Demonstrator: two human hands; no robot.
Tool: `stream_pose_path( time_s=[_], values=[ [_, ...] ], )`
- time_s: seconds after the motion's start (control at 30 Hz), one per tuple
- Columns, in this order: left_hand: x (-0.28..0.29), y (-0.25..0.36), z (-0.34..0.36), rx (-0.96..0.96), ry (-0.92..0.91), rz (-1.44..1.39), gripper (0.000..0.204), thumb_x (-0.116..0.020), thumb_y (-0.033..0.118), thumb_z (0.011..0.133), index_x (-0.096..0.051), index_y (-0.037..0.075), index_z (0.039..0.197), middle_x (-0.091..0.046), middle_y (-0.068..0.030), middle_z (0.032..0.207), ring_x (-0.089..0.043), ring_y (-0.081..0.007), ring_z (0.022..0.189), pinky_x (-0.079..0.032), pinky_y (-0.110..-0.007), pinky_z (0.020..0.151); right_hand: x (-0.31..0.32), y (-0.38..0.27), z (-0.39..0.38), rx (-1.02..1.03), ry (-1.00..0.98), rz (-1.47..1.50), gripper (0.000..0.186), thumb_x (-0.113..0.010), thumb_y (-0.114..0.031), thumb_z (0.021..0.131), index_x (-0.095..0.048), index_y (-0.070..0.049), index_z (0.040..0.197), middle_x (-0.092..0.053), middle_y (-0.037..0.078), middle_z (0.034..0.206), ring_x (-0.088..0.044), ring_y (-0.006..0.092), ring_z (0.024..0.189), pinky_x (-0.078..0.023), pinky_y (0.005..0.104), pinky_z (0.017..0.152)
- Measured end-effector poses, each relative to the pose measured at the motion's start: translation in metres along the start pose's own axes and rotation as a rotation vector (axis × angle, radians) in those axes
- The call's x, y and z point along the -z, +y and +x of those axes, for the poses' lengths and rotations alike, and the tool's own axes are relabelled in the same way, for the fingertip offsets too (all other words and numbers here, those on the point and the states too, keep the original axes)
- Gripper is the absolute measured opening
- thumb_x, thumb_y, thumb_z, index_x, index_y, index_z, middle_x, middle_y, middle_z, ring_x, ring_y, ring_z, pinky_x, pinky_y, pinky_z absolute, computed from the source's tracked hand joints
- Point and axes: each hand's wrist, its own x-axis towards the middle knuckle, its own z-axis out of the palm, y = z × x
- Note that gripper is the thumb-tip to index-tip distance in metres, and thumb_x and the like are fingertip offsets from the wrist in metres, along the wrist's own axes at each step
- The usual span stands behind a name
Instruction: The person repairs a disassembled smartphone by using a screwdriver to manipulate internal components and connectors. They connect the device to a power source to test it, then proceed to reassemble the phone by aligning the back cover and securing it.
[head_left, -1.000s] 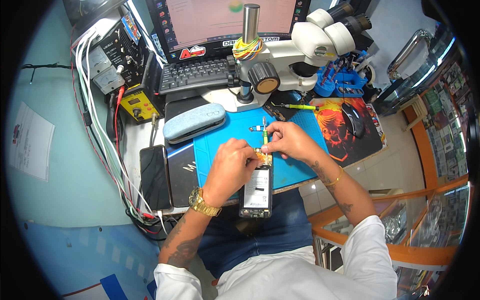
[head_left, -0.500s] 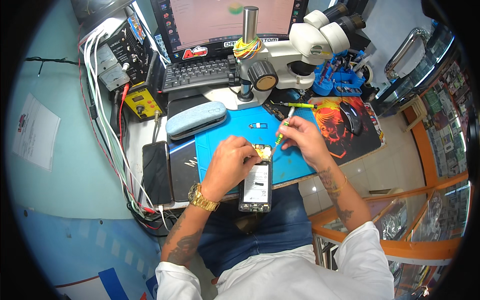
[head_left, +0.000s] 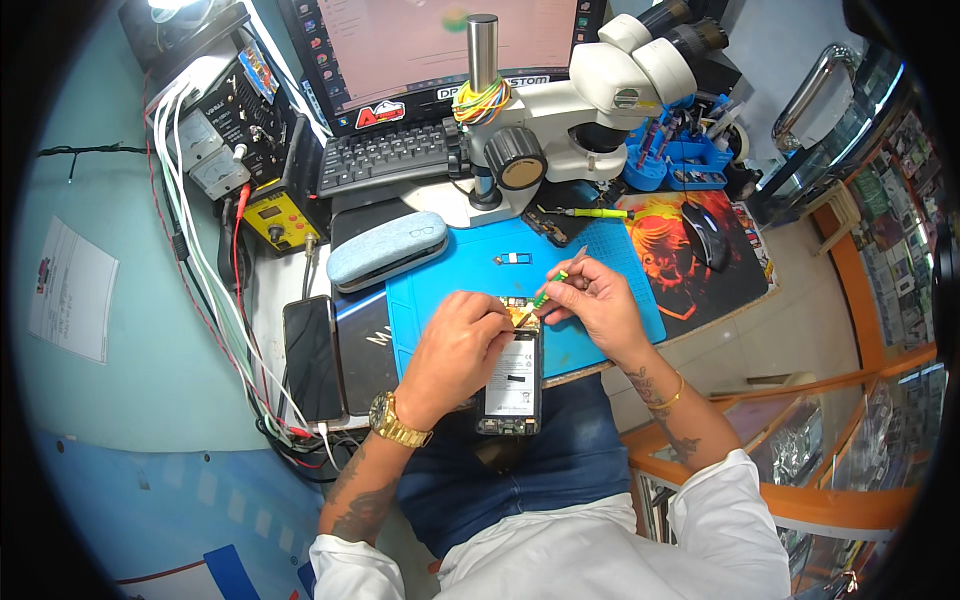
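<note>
An opened smartphone [head_left: 509, 395] lies with its back off, showing a white battery and a yellowish circuit board at the top. Its lower end juts past the bench edge above my lap. My left hand [head_left: 459, 345] is closed on its upper left side; the fingertips bend over the board, and what is beneath them is hidden. A slim tool [head_left: 551, 289] with a green-and-dark banded handle is pinched in my right hand [head_left: 597, 308], slanting down to the board. Its tip is too small to make out.
Under the phone is a blue work mat [head_left: 440, 290], with a small card tray [head_left: 514, 259] on it. A glasses case [head_left: 388, 250], a dark phone [head_left: 313, 355] and cables stand left. Behind are a microscope [head_left: 560, 110] and keyboard [head_left: 385, 158]; a mouse [head_left: 704, 236] lies right.
My right hand has shifted left and down, bringing the tool over the board at a flatter slant. My left hand has drawn slightly down and left, remaining at the phone.
</note>
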Motion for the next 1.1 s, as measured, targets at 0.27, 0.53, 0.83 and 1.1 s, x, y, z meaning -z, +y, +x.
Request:
stream_pose_path(
  time_s=[0.27, 0.53, 0.83, 1.1],
  values=[
    [0.005, -0.001, -0.004, 0.147, 0.033, -0.204, 0.027, -0.068, -0.006, 0.078, -0.062, 0.002, 0.104, -0.066, -0.0119, 0.099, -0.064, -0.0295, 0.092, -0.052, -0.037, 0.081, -0.009, -0.001, 0.006, -0.019, -0.026, 0.024, 0.015, -0.064, -0.008, 0.095, -0.059, 0.002, 0.106, -0.068, 0.01, 0.09, -0.071, 0.0159, 0.079, -0.058, 0.0234, 0.066],
    [0.0, -0.005, -0.003, 0.035, 0.044, -0.112, 0.022, -0.076, 0.001, 0.075, -0.066, 0.003, 0.095, -0.067, -0.0077, 0.097, -0.064, -0.0264, 0.087, -0.052, -0.036, 0.076, -0.011, -0.001, 0.008, -0.009, -0.044, -0.036, 0.013, -0.064, -0.007, 0.095, -0.061, 0.001, 0.104, -0.068, 0.008, 0.088, -0.069, 0.0117, 0.075, -0.057, 0.0223, 0.065],
    [-0.009, -0.008, -0.002, -0.015, 0.118, -0.038, 0.019, -0.079, 0.006, 0.073, -0.066, 0.004, 0.087, -0.065, -0.0061, 0.094, -0.062, -0.0258, 0.084, -0.049, -0.037, 0.076, -0.008, -0.01, 0.022, -0.072, -0.106, -0.186, 0.015, -0.065, -0.01, 0.094, -0.061, 0.001, 0.102, -0.067, 0.006, 0.078, -0.066, 0.0079, 0.066, -0.051, 0.0201, 0.052],
    [-0.007, -0.001, 0.01, 0.191, 0.031, -0.104, 0.024, -0.079, 0.007, 0.074, -0.059, 0.004, 0.087, -0.058, -0.0064, 0.089, -0.057, -0.0275, 0.088, -0.045, -0.039, 0.077, -0.014, -0.012, 0.041, -0.207, -0.101, -0.381, 0.019, -0.069, -0.015, 0.09, -0.062, 0.002, 0.094, -0.065, 0.004, 0.071, -0.059, 0.0069, 0.052, -0.041, 0.0222, 0.041]
  ],
)
